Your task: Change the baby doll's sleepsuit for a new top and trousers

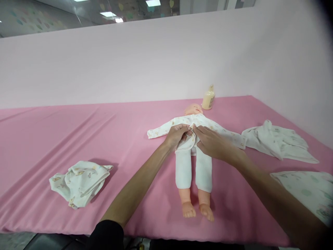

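Note:
A baby doll (194, 109) lies on its back with its head away from me. It wears a white patterned long-sleeved top (166, 127) and plain white trousers (183, 170); its bare feet point toward me. Over the doll's chest my left hand (178, 133) pinches the front edge of the top. My right hand (209, 139) is closed on the same front opening, right beside the left, fingertips nearly meeting. The fabric below is lifted and folded back. Whatever fastener lies between the fingertips is too small to make out.
A pink cloth (130, 139) covers the table. Crumpled patterned clothing (80, 182) lies at the left. White garments (281, 140) and a green-spotted cloth (309, 191) lie at the right. A pump bottle (208, 98) stands behind the doll's head, near the white wall (117, 66).

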A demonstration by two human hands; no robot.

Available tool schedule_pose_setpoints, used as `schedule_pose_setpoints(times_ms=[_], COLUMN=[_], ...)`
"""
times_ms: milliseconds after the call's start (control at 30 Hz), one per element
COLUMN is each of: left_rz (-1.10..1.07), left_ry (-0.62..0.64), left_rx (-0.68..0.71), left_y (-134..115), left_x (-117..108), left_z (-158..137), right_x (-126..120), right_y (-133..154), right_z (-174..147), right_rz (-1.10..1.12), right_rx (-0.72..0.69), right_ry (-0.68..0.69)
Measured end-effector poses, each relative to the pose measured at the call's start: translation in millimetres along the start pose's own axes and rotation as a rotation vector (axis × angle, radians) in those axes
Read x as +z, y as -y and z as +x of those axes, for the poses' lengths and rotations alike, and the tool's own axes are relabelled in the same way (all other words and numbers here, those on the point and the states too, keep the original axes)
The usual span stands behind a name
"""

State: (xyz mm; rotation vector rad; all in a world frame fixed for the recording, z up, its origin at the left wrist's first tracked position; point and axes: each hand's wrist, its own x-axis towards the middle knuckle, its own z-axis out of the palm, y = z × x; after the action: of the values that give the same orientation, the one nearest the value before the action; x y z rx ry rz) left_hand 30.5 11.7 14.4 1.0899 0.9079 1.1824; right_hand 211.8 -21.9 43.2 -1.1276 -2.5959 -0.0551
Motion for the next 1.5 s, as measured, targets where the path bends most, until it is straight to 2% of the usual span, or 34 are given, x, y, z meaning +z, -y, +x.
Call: schedule_pose_setpoints(times_ms=[200,500,600,733,833,1067,1200,1267,1367,1433,1500], left_rz=[0.073,0.123,0.14,0.105,0.072,0.103,0.133,0.21,0.473,0.671,0.843], left_ry=[0.062,0.067,0.061,0.05,0.054,0.059,0.024,0.019,0.051,0.105,0.183], left_rx=[-0.023,0.016,0.009,-0.008,-0.006,0.014,-0.007,0.001,0.05,0.092,0.111], left_y=[-4.8,-0.9,-1.9,-2.0,-1.7,-8.3,-10.1,-12.2,-20.9,-29.7,-38.0], left_x=[-2.4,-3.6,-2.3,-2.7,-3.3,4.8,10.3,10.2,6.4,4.0,4.8], left_z=[-0.6,1.8,1.1,1.5,2.0,-4.6,-7.4,-8.8,-13.7,-19.9,-27.8], right_x=[3.8,0.6,0.2,5.1,7.7,2.4,-2.1,-5.4,-9.4,-8.0,-1.4], right_y=[-8.3,-6.9,-3.4,2.5,5.3,6.9,5.5,4.0,2.3,2.4,3.4], right_z=[-1.7,-2.8,-3.4,-4.3,-4.3,-2.2,0.4,1.3,-1.0,-6.4,-14.7], right_rz=[0.102,0.079,-0.005,-0.227,-0.289,-0.144,-0.047,0.004,0.067,0.077,0.053], right_rx=[0.012,-0.007,-0.014,-0.043,-0.067,0.045,0.224,0.312,0.376,0.382,0.344], right_ry=[0.006,0.02,0.006,-0.01,-0.023,-0.07,-0.091,-0.067,-0.003,0.029,0.005])
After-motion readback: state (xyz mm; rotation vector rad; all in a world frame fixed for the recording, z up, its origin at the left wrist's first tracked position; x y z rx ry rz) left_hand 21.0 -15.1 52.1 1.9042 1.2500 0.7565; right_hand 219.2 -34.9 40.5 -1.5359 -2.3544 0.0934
